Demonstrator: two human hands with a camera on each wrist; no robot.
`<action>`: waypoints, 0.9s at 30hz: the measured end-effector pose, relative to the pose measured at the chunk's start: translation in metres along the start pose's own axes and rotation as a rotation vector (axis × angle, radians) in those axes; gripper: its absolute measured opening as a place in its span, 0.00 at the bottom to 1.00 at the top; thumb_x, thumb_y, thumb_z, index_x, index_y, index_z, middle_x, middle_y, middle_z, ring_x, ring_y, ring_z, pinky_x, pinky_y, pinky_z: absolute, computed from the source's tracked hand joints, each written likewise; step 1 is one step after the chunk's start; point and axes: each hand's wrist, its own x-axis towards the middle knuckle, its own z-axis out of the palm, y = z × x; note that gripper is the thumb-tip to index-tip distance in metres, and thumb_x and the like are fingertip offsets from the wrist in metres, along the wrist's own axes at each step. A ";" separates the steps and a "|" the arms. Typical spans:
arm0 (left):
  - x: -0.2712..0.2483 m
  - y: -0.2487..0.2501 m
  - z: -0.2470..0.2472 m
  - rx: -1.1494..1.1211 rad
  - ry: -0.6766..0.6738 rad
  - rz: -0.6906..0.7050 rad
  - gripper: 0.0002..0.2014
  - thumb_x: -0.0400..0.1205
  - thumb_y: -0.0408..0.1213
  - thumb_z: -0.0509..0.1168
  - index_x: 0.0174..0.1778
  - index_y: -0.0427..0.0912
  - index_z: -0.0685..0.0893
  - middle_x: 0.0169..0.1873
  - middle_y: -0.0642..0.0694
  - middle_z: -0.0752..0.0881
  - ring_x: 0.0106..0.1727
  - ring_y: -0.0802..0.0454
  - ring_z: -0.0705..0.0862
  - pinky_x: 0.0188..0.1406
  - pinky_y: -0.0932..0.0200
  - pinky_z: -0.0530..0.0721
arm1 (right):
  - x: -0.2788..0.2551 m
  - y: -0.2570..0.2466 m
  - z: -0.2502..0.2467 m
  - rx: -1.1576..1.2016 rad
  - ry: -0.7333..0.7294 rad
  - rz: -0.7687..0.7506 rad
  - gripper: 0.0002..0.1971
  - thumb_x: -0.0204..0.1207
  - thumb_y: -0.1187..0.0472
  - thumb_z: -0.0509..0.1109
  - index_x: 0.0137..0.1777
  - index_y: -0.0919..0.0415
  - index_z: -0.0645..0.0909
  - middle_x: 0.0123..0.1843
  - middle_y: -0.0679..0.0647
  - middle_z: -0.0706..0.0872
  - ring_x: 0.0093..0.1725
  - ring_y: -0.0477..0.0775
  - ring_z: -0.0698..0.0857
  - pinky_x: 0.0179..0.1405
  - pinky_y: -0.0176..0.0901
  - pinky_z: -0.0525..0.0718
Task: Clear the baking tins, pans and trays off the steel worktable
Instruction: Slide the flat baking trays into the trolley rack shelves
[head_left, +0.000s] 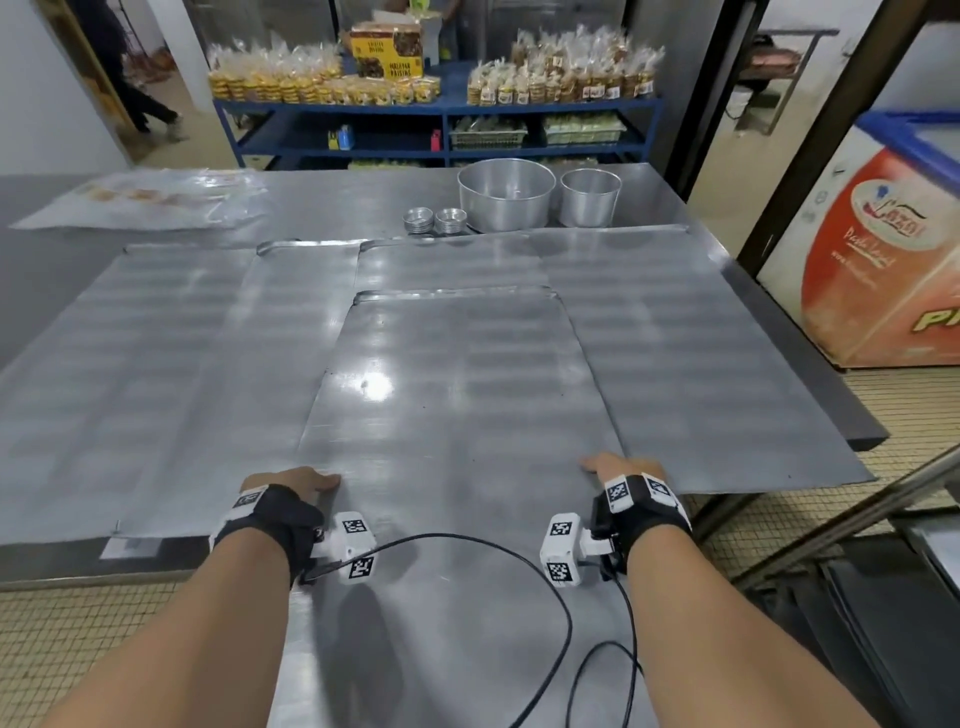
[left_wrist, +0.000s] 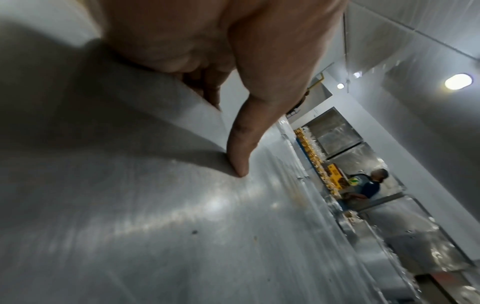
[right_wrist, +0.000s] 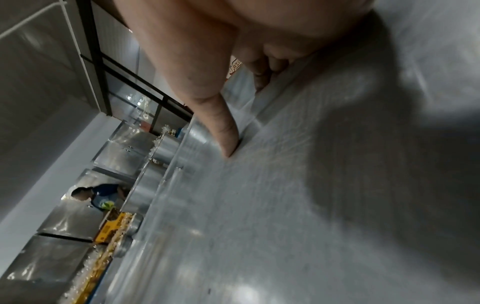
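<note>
Both hands grip the same flat metal tray (head_left: 457, 395), one on each long side, thumbs on top. The left hand (head_left: 291, 480) pinches the tray's left edge: in the left wrist view the thumb (left_wrist: 241, 156) presses on the top face and the fingers (left_wrist: 207, 90) curl under the edge. The right hand (head_left: 621, 467) does the same on the right edge, thumb (right_wrist: 223, 131) flat on top, fingers (right_wrist: 262, 76) tucked beneath. The tray stretches forward from both hands, and its near end sticks out past the steel worktable (head_left: 47, 208) toward the person.

More flat trays lie under and beside it: one (head_left: 171, 374) left of the left hand, one (head_left: 691, 364) right of the right hand, another (head_left: 447, 265) beyond the held tray's far rim. Far ahead of the right hand stand a big round pan (head_left: 506, 195) and a smaller pan (head_left: 589, 197) just beside it; two stacks of small tins (head_left: 435, 221) sit just left of the big pan. Far ahead of the left hand lies a clear plastic sheet (head_left: 150, 200). Behind the table is a blue shelf (head_left: 441, 111) with bagged snacks. A freezer (head_left: 883, 249) stands off to the right.
</note>
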 end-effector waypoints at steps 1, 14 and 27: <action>0.000 0.005 -0.002 -0.142 0.016 -0.044 0.22 0.81 0.49 0.72 0.65 0.38 0.85 0.59 0.40 0.88 0.58 0.43 0.88 0.43 0.63 0.77 | 0.002 -0.003 -0.001 0.015 0.003 0.011 0.11 0.72 0.60 0.76 0.46 0.65 0.78 0.45 0.61 0.85 0.35 0.57 0.83 0.31 0.39 0.76; 0.050 0.081 -0.031 -0.329 0.017 0.076 0.26 0.67 0.39 0.83 0.56 0.28 0.85 0.45 0.36 0.87 0.44 0.37 0.85 0.47 0.49 0.83 | -0.029 -0.012 0.004 0.171 0.238 0.053 0.26 0.74 0.55 0.78 0.69 0.65 0.80 0.64 0.62 0.85 0.57 0.62 0.85 0.55 0.45 0.82; 0.064 0.121 -0.061 -0.151 -0.183 0.350 0.23 0.60 0.38 0.86 0.40 0.31 0.82 0.43 0.34 0.88 0.43 0.33 0.90 0.52 0.36 0.88 | -0.132 0.031 0.048 0.557 0.583 0.289 0.24 0.65 0.55 0.85 0.53 0.71 0.84 0.49 0.64 0.89 0.47 0.64 0.88 0.47 0.49 0.84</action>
